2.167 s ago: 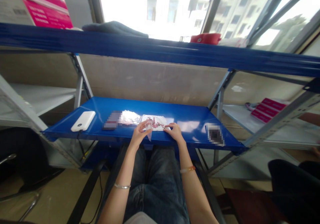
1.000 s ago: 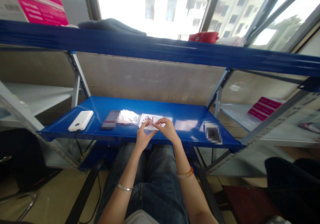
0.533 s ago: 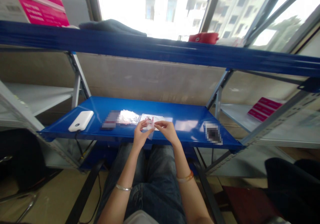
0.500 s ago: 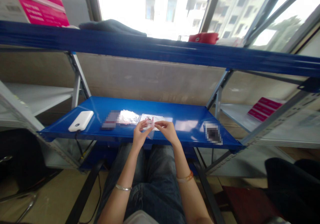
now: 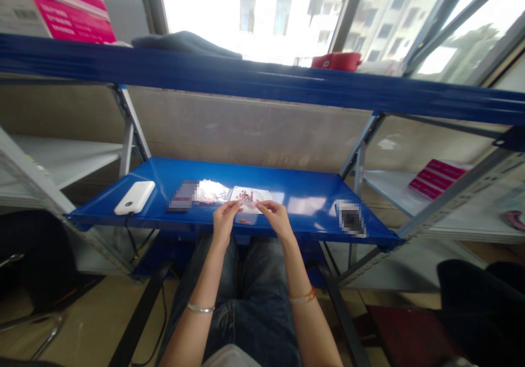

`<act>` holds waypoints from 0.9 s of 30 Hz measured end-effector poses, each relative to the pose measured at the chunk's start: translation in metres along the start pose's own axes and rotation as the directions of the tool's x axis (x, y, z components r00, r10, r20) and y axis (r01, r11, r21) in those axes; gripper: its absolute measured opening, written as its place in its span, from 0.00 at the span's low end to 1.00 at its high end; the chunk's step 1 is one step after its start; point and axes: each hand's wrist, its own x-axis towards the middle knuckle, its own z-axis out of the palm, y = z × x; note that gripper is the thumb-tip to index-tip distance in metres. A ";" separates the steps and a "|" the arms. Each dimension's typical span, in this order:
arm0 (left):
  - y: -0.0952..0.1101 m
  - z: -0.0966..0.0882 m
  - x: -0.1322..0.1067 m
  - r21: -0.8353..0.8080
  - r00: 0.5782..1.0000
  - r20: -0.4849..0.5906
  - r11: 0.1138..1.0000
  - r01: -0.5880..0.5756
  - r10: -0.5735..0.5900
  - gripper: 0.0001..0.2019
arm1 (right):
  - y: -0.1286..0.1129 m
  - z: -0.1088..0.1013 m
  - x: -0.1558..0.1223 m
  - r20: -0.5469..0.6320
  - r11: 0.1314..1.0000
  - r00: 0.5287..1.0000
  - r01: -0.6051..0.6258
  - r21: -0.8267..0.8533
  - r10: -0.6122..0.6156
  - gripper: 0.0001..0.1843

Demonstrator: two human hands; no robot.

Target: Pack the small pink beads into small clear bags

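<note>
My left hand (image 5: 223,221) and my right hand (image 5: 276,217) each pinch one top corner of a small clear plastic bag (image 5: 246,216). The bag hangs between them over the front edge of the blue shelf (image 5: 311,200) and has small pink bits at its bottom. Just behind the hands lies a white sheet (image 5: 251,196) strewn with several small pink pieces. A heap of clear bags (image 5: 211,191) lies to the left of it.
A white power bank (image 5: 134,197) with a cable lies at the shelf's left end. Two blurred flat items (image 5: 182,196) (image 5: 351,219) lie on the shelf. A blue beam (image 5: 262,82) runs overhead. Pink boxes (image 5: 435,175) lie on the grey shelf at right. My knees are under the shelf.
My right hand came from the white sheet to the bag held by my left hand. Both hands then moved apart and now hold the bag stretched by its top corners.
</note>
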 end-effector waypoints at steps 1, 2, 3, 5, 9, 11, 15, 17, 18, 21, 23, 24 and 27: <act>0.000 0.000 0.000 0.012 1.000 -0.007 1.000 -0.003 0.003 0.18 | 0.001 0.001 0.000 -0.015 1.000 1.000 0.010 -0.017 -0.010 0.15; 0.001 0.001 0.000 0.019 1.000 -0.014 1.000 -0.005 0.005 0.18 | 0.002 0.001 0.001 -0.027 0.999 0.999 0.020 -0.033 -0.021 0.15; 0.002 0.001 -0.001 0.023 1.000 -0.019 1.000 -0.007 0.007 0.18 | 0.003 0.002 0.001 -0.038 0.999 0.999 0.030 -0.045 -0.031 0.15; 0.004 0.002 -0.002 0.022 1.000 -0.025 1.000 -0.010 0.011 0.17 | 0.003 0.004 0.002 -0.048 0.998 0.998 0.045 -0.054 -0.047 0.16; 0.008 0.004 -0.003 0.014 0.998 -0.062 0.999 -0.031 0.032 0.17 | 0.000 0.008 0.002 -0.024 0.997 0.997 0.069 -0.030 -0.069 0.15; 0.009 0.004 -0.004 -0.006 0.997 -0.063 0.999 -0.036 0.036 0.16 | -0.001 0.009 0.001 0.013 0.997 0.997 0.081 -0.021 -0.080 0.15; 0.011 0.003 -0.004 -0.054 0.999 0.043 0.999 -0.006 0.008 0.16 | -0.002 0.010 0.000 0.012 0.994 0.994 0.108 -0.031 -0.108 0.15; 0.012 0.002 -0.005 -0.049 0.995 0.098 0.999 0.013 -0.008 0.16 | -0.002 0.009 0.000 -0.002 0.993 0.994 0.110 -0.032 -0.111 0.14; 0.012 0.002 -0.005 -0.040 0.993 0.118 0.999 0.018 -0.013 0.16 | -0.002 0.009 0.000 0.000 0.993 0.994 0.113 -0.034 -0.113 0.14; 0.013 0.001 -0.006 0.015 0.987 0.160 1.000 0.005 -0.007 0.15 | -0.002 0.008 -0.001 0.021 0.991 0.992 0.124 -0.046 -0.123 0.13; 0.012 0.002 -0.007 0.048 0.985 0.172 0.999 -0.021 0.012 0.14 | -0.002 0.009 -0.002 0.034 0.992 0.992 0.121 -0.041 -0.120 0.12; 0.011 0.002 -0.007 0.054 0.985 0.170 0.998 -0.036 0.027 0.14 | -0.002 0.010 -0.002 0.036 0.993 0.993 0.116 -0.033 -0.115 0.12; 0.007 0.002 -0.005 0.055 0.987 0.145 0.995 -0.078 0.069 0.13 | -0.002 0.013 -0.003 0.048 0.995 0.994 0.094 0.019 -0.094 0.13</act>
